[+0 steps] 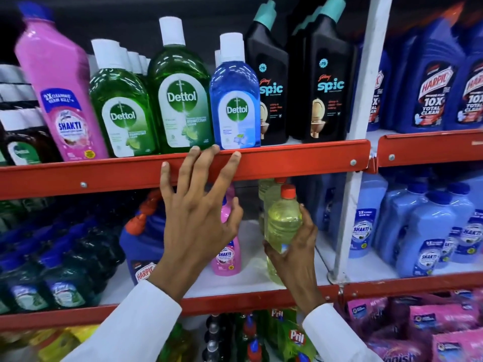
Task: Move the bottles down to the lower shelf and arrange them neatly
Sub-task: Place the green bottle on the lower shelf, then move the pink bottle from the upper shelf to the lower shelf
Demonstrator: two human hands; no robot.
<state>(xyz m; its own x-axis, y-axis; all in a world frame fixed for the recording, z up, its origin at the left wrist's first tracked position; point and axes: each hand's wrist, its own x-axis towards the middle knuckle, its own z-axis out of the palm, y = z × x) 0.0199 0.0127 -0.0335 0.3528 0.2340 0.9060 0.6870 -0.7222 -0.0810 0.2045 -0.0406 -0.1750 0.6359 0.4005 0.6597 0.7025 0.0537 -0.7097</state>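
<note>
On the upper shelf (287, 159) stand green Dettol bottles (180, 95), a blue Dettol bottle (235, 100), a tilted pink Shakti bottle (60, 92) and black Spic bottles (326, 82). My left hand (198, 212) is open with fingers spread, its fingertips touching the red front rail just below the Dettol bottles. My right hand (295, 252) grips a clear bottle of yellow liquid with a red cap (282, 223) on the lower shelf (251, 273), in front of another such bottle. A small pink Shakti bottle (227, 254) stands behind my left hand.
A blue Harpic container (142, 244) and dark green bottles (65, 270) fill the lower shelf's left. A white upright post (363, 126) separates the right bay holding blue Harpic (433, 82) and light-blue Shakti bottles (423, 231). Pril packs (295, 335) sit below.
</note>
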